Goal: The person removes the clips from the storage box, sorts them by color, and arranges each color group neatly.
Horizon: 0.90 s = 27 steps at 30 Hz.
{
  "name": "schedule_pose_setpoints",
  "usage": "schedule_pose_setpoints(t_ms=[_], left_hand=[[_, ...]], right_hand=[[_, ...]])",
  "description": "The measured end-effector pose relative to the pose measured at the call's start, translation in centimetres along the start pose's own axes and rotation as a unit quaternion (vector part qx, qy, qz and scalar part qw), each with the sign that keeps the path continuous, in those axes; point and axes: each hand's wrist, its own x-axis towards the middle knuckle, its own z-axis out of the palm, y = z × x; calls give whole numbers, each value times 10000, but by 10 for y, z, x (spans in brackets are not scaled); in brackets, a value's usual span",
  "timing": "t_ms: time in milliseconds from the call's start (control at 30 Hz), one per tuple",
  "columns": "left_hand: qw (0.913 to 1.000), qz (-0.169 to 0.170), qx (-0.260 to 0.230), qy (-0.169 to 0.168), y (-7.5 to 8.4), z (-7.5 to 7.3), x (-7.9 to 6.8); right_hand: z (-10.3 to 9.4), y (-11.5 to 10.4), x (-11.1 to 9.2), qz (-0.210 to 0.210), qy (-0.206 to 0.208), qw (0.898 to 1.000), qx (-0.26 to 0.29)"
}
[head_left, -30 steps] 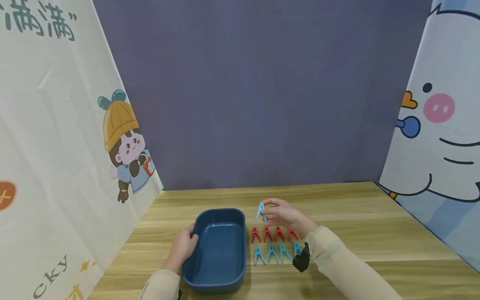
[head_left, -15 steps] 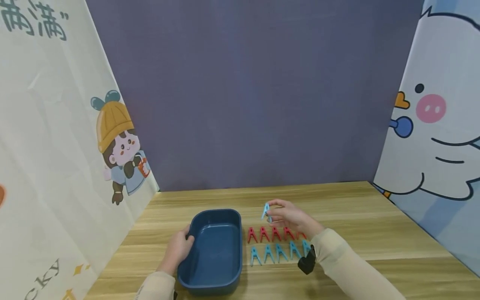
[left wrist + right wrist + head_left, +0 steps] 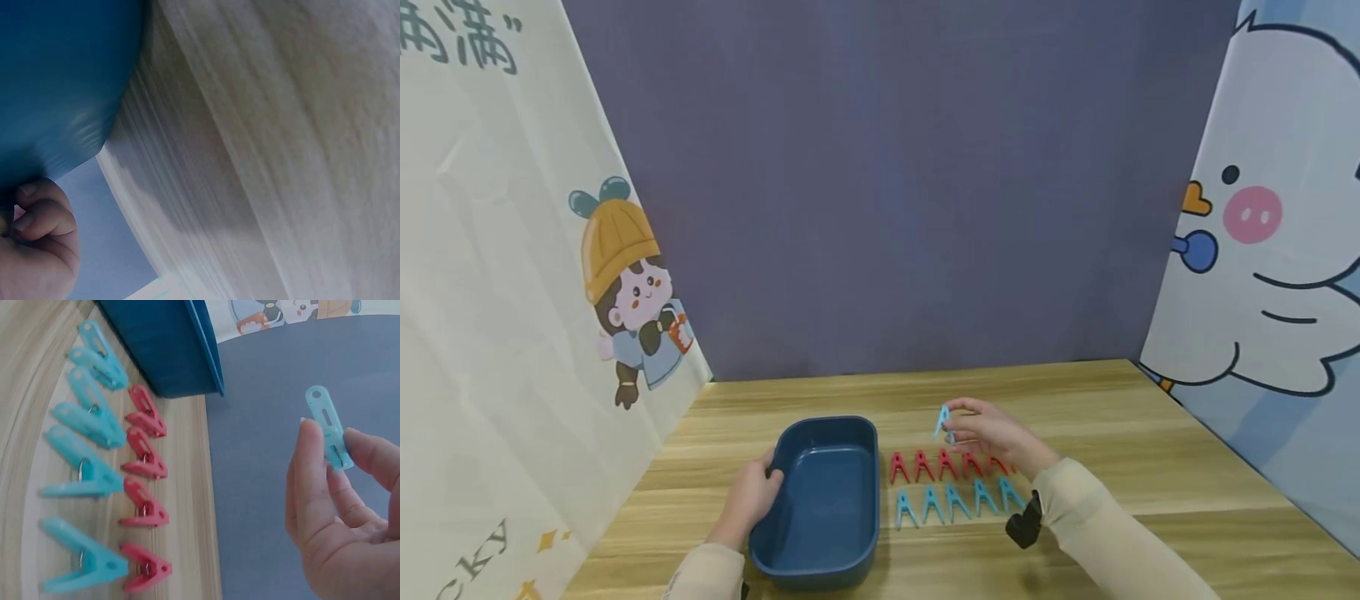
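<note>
With its thumb over the left rim, my left hand grips a dark blue plastic basin. The left wrist view shows its curled fingers against the basin's outer wall. My right hand pinches a light blue clothespin between thumb and fingertips, raised above the table. Beneath and nearer to me lie a row of red clothespins and a row of light blue clothespins, just right of the basin. My right hand and forearm hide part of the red row's right end.
The wood-grain table runs back to a grey-purple cloth backdrop. Printed cartoon sheets hang on both sides: a child in a yellow hat at left, a white character at right.
My right hand, still pinching the light blue clothespin, has drifted right along the rows. My left hand keeps its grip on the basin. The head view has turned slightly right.
</note>
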Motion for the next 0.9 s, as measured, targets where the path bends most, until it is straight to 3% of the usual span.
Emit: schedule_pose_setpoints(t_ms=[900], left_hand=[[9998,135,124,58,-1,-2,2]], right_hand=[[-44,18,-25,62,382,9991,194]])
